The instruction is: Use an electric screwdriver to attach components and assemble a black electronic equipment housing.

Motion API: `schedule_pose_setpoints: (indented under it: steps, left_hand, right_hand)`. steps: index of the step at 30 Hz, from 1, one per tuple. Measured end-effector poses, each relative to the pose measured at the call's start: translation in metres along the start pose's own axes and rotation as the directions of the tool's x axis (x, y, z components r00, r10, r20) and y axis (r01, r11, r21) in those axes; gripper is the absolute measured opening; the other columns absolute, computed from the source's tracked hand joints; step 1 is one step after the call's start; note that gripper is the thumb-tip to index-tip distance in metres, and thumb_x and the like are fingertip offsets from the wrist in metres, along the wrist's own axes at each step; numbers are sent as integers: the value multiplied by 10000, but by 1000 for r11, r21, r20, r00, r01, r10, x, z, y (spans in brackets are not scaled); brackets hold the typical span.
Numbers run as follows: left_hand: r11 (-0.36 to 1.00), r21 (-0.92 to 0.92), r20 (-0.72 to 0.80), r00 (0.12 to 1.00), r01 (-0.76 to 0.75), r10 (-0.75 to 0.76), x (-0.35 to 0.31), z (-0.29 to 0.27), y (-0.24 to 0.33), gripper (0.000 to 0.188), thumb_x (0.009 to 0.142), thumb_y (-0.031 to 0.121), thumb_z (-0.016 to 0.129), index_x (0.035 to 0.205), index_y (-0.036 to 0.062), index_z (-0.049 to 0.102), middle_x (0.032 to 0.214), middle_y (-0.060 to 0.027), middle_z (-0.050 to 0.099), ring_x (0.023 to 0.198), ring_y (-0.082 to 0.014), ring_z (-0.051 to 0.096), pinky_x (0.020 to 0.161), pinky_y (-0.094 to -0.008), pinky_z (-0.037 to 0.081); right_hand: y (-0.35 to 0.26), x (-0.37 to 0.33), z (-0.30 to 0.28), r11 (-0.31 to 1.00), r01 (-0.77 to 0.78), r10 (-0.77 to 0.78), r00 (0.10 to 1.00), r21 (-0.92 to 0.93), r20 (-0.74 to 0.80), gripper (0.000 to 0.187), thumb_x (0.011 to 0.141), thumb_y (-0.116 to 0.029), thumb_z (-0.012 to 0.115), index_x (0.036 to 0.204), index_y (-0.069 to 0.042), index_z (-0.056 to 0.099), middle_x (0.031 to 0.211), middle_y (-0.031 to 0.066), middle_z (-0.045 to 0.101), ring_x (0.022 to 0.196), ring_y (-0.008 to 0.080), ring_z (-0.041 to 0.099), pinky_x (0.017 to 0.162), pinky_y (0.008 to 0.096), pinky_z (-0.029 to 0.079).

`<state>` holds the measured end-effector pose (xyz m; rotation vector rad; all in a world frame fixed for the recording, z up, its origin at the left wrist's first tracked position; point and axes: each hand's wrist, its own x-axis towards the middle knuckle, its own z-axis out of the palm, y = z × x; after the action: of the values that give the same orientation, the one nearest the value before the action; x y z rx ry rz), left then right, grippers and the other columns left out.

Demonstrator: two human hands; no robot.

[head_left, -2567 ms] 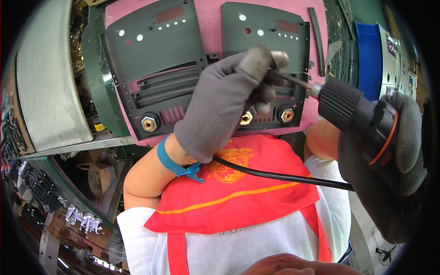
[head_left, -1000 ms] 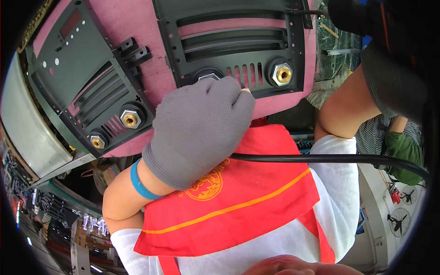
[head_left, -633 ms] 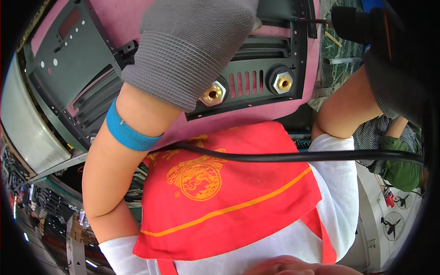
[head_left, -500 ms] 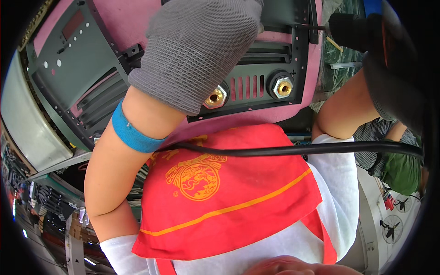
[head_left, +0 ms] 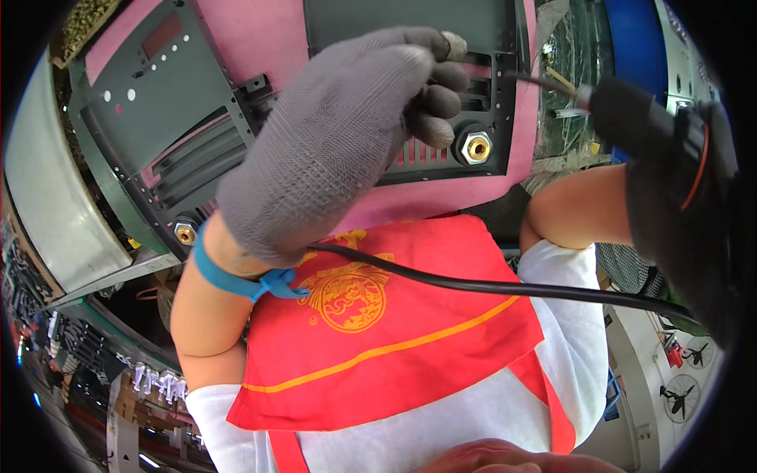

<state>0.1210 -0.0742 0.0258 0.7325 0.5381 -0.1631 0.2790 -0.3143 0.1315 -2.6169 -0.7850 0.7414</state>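
My left hand [head_left: 339,126], in a grey knit glove, hangs over a dark grey metal panel [head_left: 378,24]. Its fingers are curled in, with thumb and forefinger close together; whatever they may hold is too small or hidden. My right hand [head_left: 682,189], in a dark glove and partly lost in shadow, grips a black power screwdriver [head_left: 631,114]. The driver's long thin bit [head_left: 544,81] points left, its tip by the panel's perforated right edge; contact cannot be told. On the panel a brass connector with a hex nut [head_left: 475,147] sits beside vent slots.
A second dark panel [head_left: 158,87] lies at the left, with a brass connector [head_left: 185,232] at its lower corner. Both panels rest on a pink mat [head_left: 236,35]. A black cable [head_left: 473,285] crosses my red apron [head_left: 394,347]. Bench clutter and a blue surface [head_left: 637,47] are at the far right.
My left hand has turned, bringing its curled fingers into sight, and now covers the panel's left connector. The driver has come nearer and tilted, its bit now sloping. The whole view has shifted slightly.
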Motion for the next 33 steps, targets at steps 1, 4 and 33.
schedule_pose_setpoints:
  steps: [1, 4, 33]
  left_hand:
    - [998, -31, 39, 998, -50, 51, 3, -3, -8, 438, 1013, 225, 368, 1357, -33, 448, 999, -17, 579, 765, -31, 526, 640, -171, 416]
    - [990, 126, -22, 997, -68, 72, -3, 0, -6, 434, 1017, 235, 370, 1349, -30, 461, 977, -18, 591, 770, -38, 529, 621, -174, 416]
    - [999, -54, 153, 988, -9, 17, -5, -15, -8, 491, 972, 532, 472, 1117, 78, 589, 708, 52, 389, 562, -58, 294, 502, -209, 267]
  right_hand:
    - [-1, 0, -1, 1000, 8, -8, 1000, 1, -6, 274, 903, -311, 610, 969, -49, 564, 806, -19, 545, 820, 75, 548, 798, 211, 427]
    - [-6, 1, -4, 999, 38, -38, 999, 10, -16, 271, 904, -310, 608, 966, -50, 563, 805, -19, 543, 818, 76, 548, 797, 212, 427]
    - [-24, 19, -4, 974, 203, -204, 979, 99, 1, 247, 911, -302, 586, 939, -59, 552, 793, -16, 525, 804, 84, 541, 786, 216, 431]
